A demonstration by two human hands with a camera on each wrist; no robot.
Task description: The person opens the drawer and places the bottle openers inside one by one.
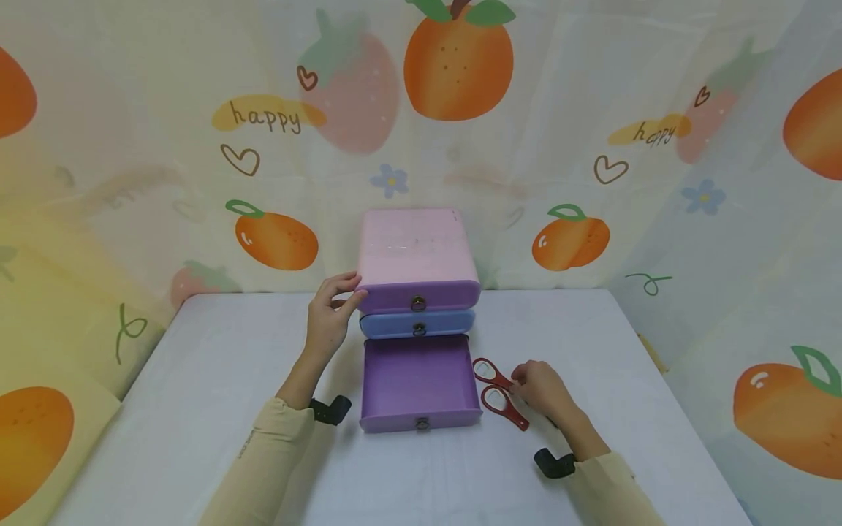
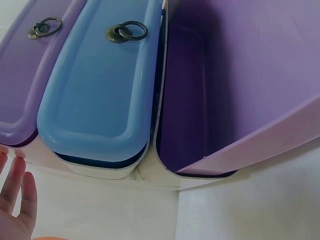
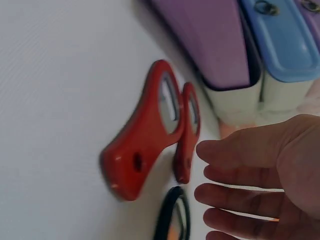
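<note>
A small pink-topped chest of drawers (image 1: 416, 248) stands on the table with its bottom purple drawer (image 1: 421, 376) pulled out, the bare floor showing. My left hand (image 1: 329, 314) touches the chest's upper left side, fingers fairly straight in the left wrist view. Beside the open drawer lie two red magnifying glasses (image 1: 505, 414), seen close up in the right wrist view, where the larger-looking red one (image 3: 135, 150) is nearer the camera. My right hand (image 1: 544, 387) is close by them, fingers extended and holding nothing. Below its fingers shows part of a dark-rimmed, ring-like thing (image 3: 161, 220).
A blue drawer (image 1: 388, 325) and an upper purple drawer (image 1: 388, 297), both with metal ring pulls, sit above the open one. White cloth covers the table (image 1: 263, 321). Behind hangs a fruit-print curtain (image 1: 421, 161). Each wrist wears a black camera mount (image 1: 555, 464).
</note>
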